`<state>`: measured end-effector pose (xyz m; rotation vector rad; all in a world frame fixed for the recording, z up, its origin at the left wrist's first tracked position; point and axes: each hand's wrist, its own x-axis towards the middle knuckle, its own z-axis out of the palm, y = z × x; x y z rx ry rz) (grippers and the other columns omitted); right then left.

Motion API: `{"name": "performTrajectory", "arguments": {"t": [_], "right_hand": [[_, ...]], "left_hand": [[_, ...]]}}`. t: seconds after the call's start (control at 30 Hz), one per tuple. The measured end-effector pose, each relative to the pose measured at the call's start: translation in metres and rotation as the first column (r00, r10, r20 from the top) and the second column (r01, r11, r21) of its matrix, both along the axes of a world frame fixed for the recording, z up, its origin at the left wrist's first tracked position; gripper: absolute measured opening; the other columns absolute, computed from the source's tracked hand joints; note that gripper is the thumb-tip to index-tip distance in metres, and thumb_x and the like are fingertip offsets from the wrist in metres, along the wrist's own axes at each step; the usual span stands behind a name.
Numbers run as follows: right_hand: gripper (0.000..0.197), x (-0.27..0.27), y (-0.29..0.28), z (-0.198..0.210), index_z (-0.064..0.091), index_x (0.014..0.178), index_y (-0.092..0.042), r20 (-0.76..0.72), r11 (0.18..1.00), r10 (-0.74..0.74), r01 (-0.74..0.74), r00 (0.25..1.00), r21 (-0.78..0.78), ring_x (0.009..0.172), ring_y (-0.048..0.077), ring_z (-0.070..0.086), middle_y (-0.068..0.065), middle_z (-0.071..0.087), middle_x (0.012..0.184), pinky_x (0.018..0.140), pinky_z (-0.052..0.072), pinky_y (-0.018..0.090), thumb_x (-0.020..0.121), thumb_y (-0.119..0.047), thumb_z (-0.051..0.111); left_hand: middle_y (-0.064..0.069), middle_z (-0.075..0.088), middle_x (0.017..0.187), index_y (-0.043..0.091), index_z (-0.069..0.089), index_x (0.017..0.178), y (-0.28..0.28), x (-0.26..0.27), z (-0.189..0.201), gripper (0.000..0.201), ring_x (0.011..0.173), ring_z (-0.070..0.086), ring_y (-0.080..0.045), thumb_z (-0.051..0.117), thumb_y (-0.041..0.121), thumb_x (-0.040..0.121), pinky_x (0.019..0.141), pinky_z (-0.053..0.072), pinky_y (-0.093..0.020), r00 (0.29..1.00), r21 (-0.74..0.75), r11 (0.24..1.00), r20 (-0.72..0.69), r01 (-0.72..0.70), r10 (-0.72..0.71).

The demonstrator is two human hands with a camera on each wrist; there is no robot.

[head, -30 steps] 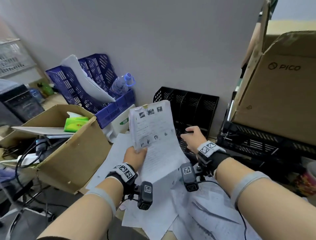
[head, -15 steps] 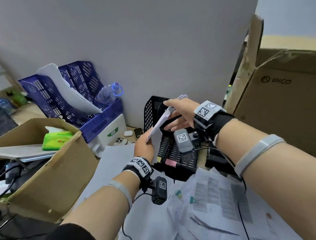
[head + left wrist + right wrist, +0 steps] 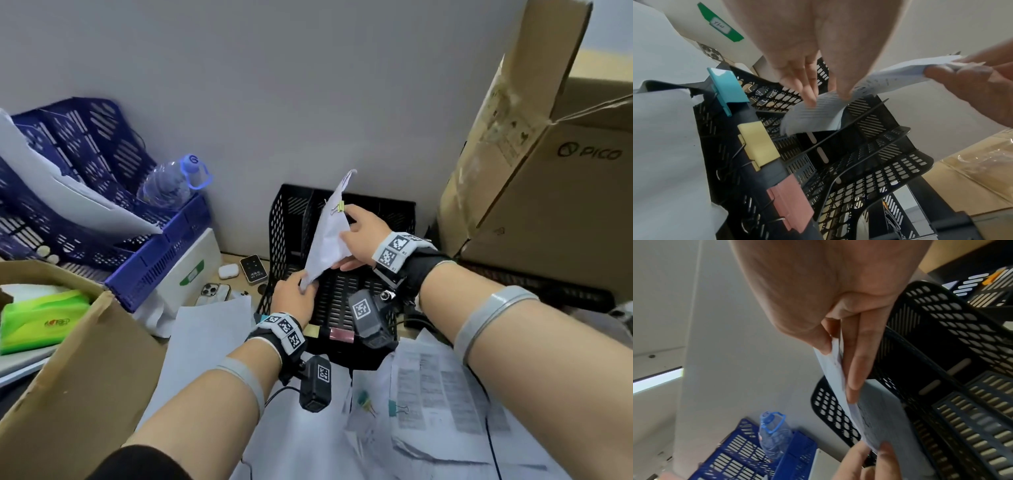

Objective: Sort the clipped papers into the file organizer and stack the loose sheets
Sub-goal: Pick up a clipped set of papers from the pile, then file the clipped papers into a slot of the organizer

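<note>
A white clipped paper bundle (image 3: pixel 327 240) with a small yellow clip (image 3: pixel 340 207) at its upper edge stands edge-on over the left slots of the black mesh file organizer (image 3: pixel 287 212). My left hand (image 3: pixel 306 286) pinches its lower corner. My right hand (image 3: pixel 346 226) grips the upper edge just under the clip. In the left wrist view the bundle (image 3: pixel 813 116) bends down into a slot of the organizer (image 3: pixel 890 170). In the right wrist view thumb and fingers (image 3: pixel 857 369) pinch the sheets (image 3: pixel 875 410).
Blue (image 3: pixel 727 87), yellow (image 3: pixel 758 146) and pink (image 3: pixel 789 206) clips sit on the organizer's front rim. Loose and clipped sheets (image 3: pixel 445 394) cover the table in front. A cardboard box (image 3: pixel 85 359) stands left, a PICO box (image 3: pixel 565 188) right, blue baskets (image 3: pixel 154 260) and a bottle (image 3: pixel 171 181) behind.
The bundle turned from facing me to edge-on and moved over the organizer. My right hand left the organizer and took the bundle's upper edge; the left hand shifted to its lower corner.
</note>
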<state>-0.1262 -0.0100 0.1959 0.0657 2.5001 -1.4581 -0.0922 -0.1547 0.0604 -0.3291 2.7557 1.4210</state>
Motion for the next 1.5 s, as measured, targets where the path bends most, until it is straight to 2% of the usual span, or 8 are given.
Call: {"name": "performTrajectory", "arguments": {"t": [0.23,0.4,0.6,0.73,0.97,1.2,1.37,1.5], "right_hand": [[0.034,0.003,-0.002,-0.03,0.048,0.127,-0.015,0.263,0.989,0.075,-0.039,0.962,-0.139,0.067,0.031,0.073,0.012,0.067,0.111,0.054,0.062,0.034,0.096,-0.002,0.045],[0.024,0.027,0.036,-0.055,0.057,0.119,-0.012,0.303,0.991,0.059,-0.02,0.951,-0.129,0.078,0.032,0.074,0.009,0.073,0.105,0.061,0.06,0.031,0.097,-0.011,0.046],[0.015,0.096,0.117,-0.122,0.06,0.103,-0.013,0.451,0.959,-0.198,0.267,0.87,-0.093,0.066,0.026,0.066,0.009,0.068,0.091,0.056,0.05,0.027,0.097,-0.01,0.046],[0.016,0.152,0.163,-0.164,0.056,0.11,-0.011,0.583,0.92,-0.308,0.391,0.752,-0.017,0.063,0.021,0.063,0.007,0.065,0.091,0.055,0.049,0.025,0.097,-0.01,0.047],[0.022,0.206,0.209,-0.191,0.062,0.114,-0.01,0.604,0.886,-0.367,0.463,0.708,-0.003,0.072,0.023,0.066,0.011,0.07,0.104,0.065,0.052,0.031,0.096,-0.011,0.049],[0.053,0.188,0.232,-0.177,0.048,0.135,-0.019,0.165,0.911,-0.321,0.256,0.933,0.322,0.111,0.029,0.059,0.013,0.055,0.128,0.095,0.052,0.041,0.083,-0.01,0.057],[0.073,0.164,0.232,-0.144,0.031,0.15,-0.026,0.055,0.887,-0.069,0.036,0.996,0.46,0.147,0.026,0.022,0.011,0.022,0.158,0.121,0.02,0.036,0.084,-0.018,0.061],[0.061,0.151,0.219,-0.132,0.046,0.137,-0.028,0.051,0.86,0.049,-0.068,0.997,0.506,0.125,0.028,0.053,0.007,0.053,0.136,0.105,0.044,0.038,0.08,-0.023,0.065]], "left_hand": [[-0.011,0.075,0.066,0.01,0.063,0.067,0.005,0.0,-0.02,0.044,0.062,0.073,-0.028,0.053,0.043,0.095,0.069,0.061,-0.037,0.963,0.24,0.971,0.261,0.005,-0.07],[-0.015,0.068,0.054,-0.001,0.065,0.073,0.045,0.028,-0.026,0.061,0.04,0.065,-0.022,0.042,0.047,0.102,0.038,0.049,-0.02,0.816,0.423,0.902,0.489,0.089,-0.31],[-0.015,0.068,0.078,0.01,0.062,0.077,0.1,0.069,-0.082,0.017,0.065,0.073,-0.027,0.065,0.019,0.092,0.073,0.064,-0.045,0.625,0.397,0.845,0.57,0.359,-0.533],[-0.006,0.066,0.101,0.017,0.063,0.104,0.125,0.086,-0.105,0.024,0.09,0.075,-0.03,0.073,0.028,0.085,0.081,0.062,-0.046,0.662,0.194,0.85,0.552,0.49,-0.507],[-0.004,0.064,0.082,0.018,0.061,0.086,0.158,0.098,-0.116,0.009,0.078,0.06,-0.02,0.071,0.019,0.085,0.067,0.047,-0.023,0.846,0.025,0.917,0.376,0.398,-0.378],[-0.009,0.056,0.068,0.022,0.045,0.08,0.166,0.112,-0.093,0.021,0.059,0.051,-0.019,0.05,0.011,0.097,0.055,0.045,-0.027,0.904,0.166,0.917,0.178,0.362,-0.389],[-0.007,0.059,0.066,0.024,0.048,0.082,0.145,0.113,-0.064,0.018,0.057,0.049,-0.017,0.053,0.016,0.097,0.057,0.046,-0.03,0.932,0.13,0.933,0.098,0.335,-0.348],[-0.002,0.053,0.066,0.014,0.052,0.086,0.13,0.118,-0.04,0.014,0.057,0.045,-0.013,0.054,0.005,0.096,0.056,0.042,-0.025,0.934,0.182,0.922,0.046,0.34,-0.354]]}}
